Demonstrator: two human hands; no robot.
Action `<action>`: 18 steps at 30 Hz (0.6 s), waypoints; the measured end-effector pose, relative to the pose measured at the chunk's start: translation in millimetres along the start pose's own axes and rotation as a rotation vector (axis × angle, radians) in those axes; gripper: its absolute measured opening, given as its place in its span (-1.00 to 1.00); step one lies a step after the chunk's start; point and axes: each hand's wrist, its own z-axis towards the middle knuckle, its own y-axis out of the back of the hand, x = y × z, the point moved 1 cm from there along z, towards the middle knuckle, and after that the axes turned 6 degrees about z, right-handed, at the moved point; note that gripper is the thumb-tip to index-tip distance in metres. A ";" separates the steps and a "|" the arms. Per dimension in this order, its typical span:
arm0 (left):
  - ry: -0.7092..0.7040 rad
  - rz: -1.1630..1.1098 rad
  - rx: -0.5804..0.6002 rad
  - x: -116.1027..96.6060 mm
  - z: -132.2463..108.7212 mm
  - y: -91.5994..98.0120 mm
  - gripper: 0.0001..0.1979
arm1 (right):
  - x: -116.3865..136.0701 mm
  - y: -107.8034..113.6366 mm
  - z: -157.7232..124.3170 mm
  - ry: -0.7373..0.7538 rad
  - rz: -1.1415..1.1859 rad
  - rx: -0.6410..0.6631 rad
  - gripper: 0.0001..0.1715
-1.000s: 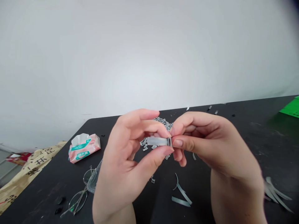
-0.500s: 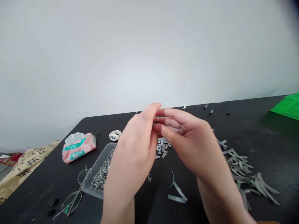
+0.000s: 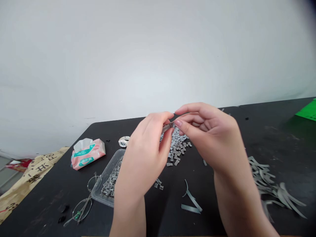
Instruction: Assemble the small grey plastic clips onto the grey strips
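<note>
Between my two hands, above the black table [image 3: 168,214], is a short grey strip [image 3: 167,127]. The thumb and fingers of my left hand [image 3: 143,151] pinch it. My right hand [image 3: 214,135] has its thumb and index finger closed at the strip's right end, where a small grey piece seems to sit; the fingertips partly hide it. Behind and below the hands lies a pile of small flat grey pieces [image 3: 179,146]. A few small grey buckles [image 3: 158,185] rest on the table under my left hand.
At left stand a clear plastic box [image 3: 101,199] of small grey buckles, eyeglasses [image 3: 82,210], a white watch [image 3: 123,141] and a tissue pack [image 3: 89,153]. Loose grey strips [image 3: 192,200] lie in front, more strips [image 3: 269,184] at right. A green basket [image 3: 308,110] is far right.
My hands have drawn slightly apart, with the right moving right and up. The grey strip between them now shows, and more of the pile is visible. The view has shifted slightly.
</note>
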 end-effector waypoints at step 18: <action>0.144 -0.631 -0.254 -6.4 -5.1 10.0 -0.77 | -5.5 -3.7 1.0 -0.107 0.534 0.477 -0.82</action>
